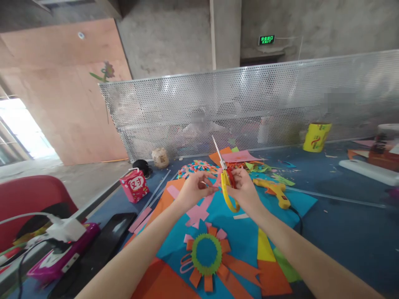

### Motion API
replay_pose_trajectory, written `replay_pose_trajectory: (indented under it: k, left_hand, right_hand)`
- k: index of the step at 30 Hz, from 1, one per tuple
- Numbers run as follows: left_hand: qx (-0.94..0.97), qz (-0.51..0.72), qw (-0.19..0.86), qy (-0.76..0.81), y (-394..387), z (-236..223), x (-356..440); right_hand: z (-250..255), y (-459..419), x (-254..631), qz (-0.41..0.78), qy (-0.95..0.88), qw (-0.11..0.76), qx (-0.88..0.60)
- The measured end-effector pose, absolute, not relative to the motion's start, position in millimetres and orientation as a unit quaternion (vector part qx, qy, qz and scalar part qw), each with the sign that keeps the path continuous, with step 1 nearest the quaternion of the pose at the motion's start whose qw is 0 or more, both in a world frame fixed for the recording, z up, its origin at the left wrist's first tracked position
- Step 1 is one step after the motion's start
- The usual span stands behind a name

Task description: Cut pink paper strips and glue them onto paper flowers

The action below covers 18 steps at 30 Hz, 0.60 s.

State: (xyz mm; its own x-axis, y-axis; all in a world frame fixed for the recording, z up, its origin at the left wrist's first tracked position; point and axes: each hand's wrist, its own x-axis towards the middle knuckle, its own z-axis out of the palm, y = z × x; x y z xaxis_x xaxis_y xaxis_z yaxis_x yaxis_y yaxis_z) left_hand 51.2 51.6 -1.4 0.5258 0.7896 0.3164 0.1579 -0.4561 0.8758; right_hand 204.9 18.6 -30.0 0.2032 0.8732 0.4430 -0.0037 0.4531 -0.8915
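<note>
Head view | right hand (245, 189) grips scissors (226, 178) | left hand (195, 189) pinches pink paper (215, 179), mostly hidden

blue table (343, 224) carries coloured paper sheets (249, 236), a yellow glue gun (276, 192), a red carton (134, 185).

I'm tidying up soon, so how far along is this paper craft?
One paper flower with a green ring and orange petals lies finished on the blue sheet. In hand: the right hand works yellow scissors on a pink paper strip pinched by the left hand. Uncut coloured sheets and a glue gun wait nearby, so cutting and gluing probably remain.
</note>
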Motion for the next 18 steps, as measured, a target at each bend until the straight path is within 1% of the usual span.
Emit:
replay_pose_trajectory:
  k: [2, 6, 11, 14, 18]
  left_hand:
    - [0.765, 0.356, 0.443, 0.302, 46, 0, 58]
    - [0.758, 0.357, 0.455, 0.303, 38, 2, 64]
    - [0.774, 0.268, 0.476, 0.32, 30, 3, 58]
    - [0.752, 0.29, 0.488, 0.336, 26, 3, 53]
    - [0.657, 0.372, 0.529, 0.386, 24, 6, 44]
  right_hand:
    - [-27, 15, 202, 0.328, -0.523, 0.686, -0.386]
    - [-23, 15, 204, 0.313, -0.489, 0.729, -0.362]
    - [-20, 20, 212, 0.285, -0.452, 0.77, -0.349]
    - [-18, 20, 214, 0.293, -0.448, 0.769, -0.35]
    - [-15, 13, 212, 0.346, -0.465, 0.735, -0.352]
